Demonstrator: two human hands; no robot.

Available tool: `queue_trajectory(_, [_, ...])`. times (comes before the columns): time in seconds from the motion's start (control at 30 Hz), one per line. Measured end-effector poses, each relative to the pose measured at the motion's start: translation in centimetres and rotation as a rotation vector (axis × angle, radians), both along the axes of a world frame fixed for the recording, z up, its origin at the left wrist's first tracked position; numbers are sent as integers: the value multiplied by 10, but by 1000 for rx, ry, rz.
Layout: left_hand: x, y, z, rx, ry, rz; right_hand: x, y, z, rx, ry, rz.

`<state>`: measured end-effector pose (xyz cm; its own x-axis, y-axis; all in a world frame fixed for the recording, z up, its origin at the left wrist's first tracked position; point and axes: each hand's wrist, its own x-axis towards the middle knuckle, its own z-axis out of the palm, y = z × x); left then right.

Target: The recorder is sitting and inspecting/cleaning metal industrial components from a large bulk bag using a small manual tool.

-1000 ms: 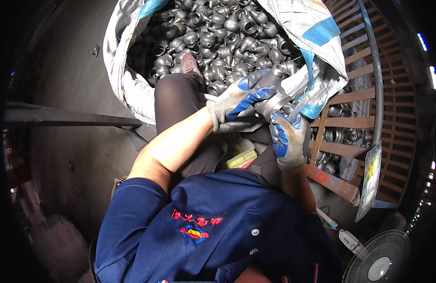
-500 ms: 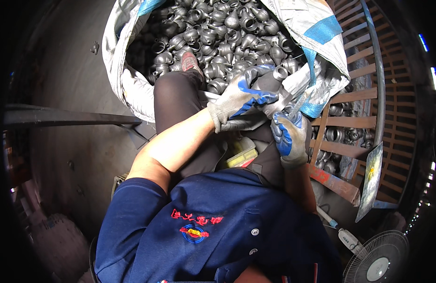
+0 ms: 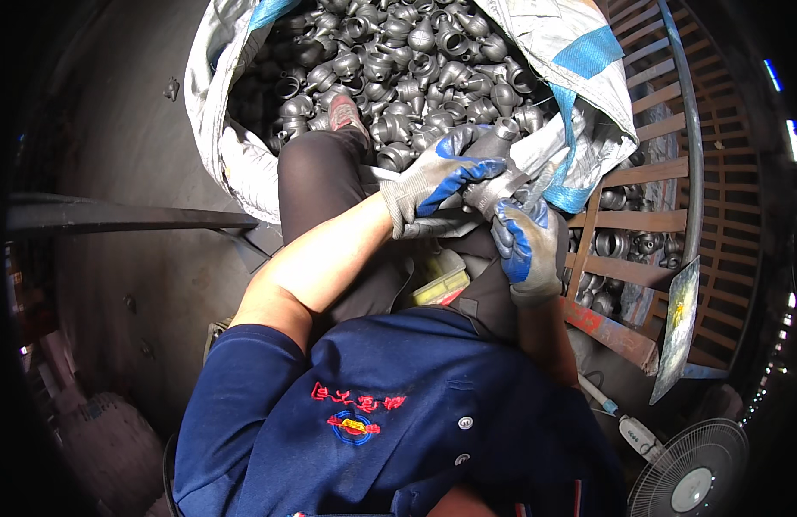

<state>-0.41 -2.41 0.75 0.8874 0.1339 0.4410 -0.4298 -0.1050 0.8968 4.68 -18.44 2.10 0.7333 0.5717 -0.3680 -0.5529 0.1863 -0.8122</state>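
My left hand (image 3: pixel 450 175), in a grey and blue coated glove, is closed around a dark grey metal casting (image 3: pixel 505 183) with a narrow round neck and a wider body. The casting is tilted, its neck pointing up and away from me. My right hand (image 3: pixel 531 246), gloved alike, is closed close against its lower right side. A thin, flat grey tool (image 3: pixel 543 181) sticks out above the right fingers; its exact kind is hard to make out. The fingers hide part of both things.
A large white woven bag (image 3: pixel 207 103) full of similar castings (image 3: pixel 390 69) lies open in front, with my shoe (image 3: pixel 345 112) among them. Slatted metal crates (image 3: pixel 648 222) stand on the right. A fan (image 3: pixel 691 487) is at the lower right, a dark metal bar (image 3: pixel 131 212) at left.
The casting has tipped slightly and shifted a little left and down, its neck turning with it. My right hand has moved slightly up against the casting. Both hands keep their grip.
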Motion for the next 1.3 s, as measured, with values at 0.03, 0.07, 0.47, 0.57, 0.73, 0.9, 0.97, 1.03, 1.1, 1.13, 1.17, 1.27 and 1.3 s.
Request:
queue_trajectory(0.03, [1,1,-5,61,-73,-6,-3,3,3,-146,-52,-35])
queue_trajectory(0.07, [-2,7,-13,63,-74,0,4,-7,-1,-118,-101,130])
queue_trajectory(0.47, [-3,5,-19,243,-53,-216,45,8,29,-171,-547,311])
queue_trajectory(0.57, [-5,9,-2,-2,106,-321,51,-3,23,-228,-427,216])
queue_trajectory(0.73, [-12,8,-2,-946,654,-364,47,4,32,-18,-262,-180])
queue_trajectory(0.9, [-1,10,-12,-1219,717,-303,47,1,19,-140,-262,-240])
queue_trajectory(0.97, [-2,15,0,-1190,569,-256,50,-5,9,42,-219,-221])
queue_trajectory(1.03, [1,25,-25,-995,549,-108,49,-5,5,31,-178,-199])
queue_trajectory(1.1, [-4,27,-40,-334,335,116,43,-2,3,-9,-210,-209])
queue_trajectory(1.13, [-6,28,-48,327,101,316,43,-3,6,-49,-186,-188])
queue_trajectory(1.17, [-3,28,-53,327,103,316,42,-3,6,-49,-184,-188])
queue_trajectory(1.27, [8,34,-66,-280,387,218,39,-5,1,-45,-197,-206])
queue_trajectory(1.3, [9,37,-68,-212,364,249,42,-7,-5,-53,-222,-175])
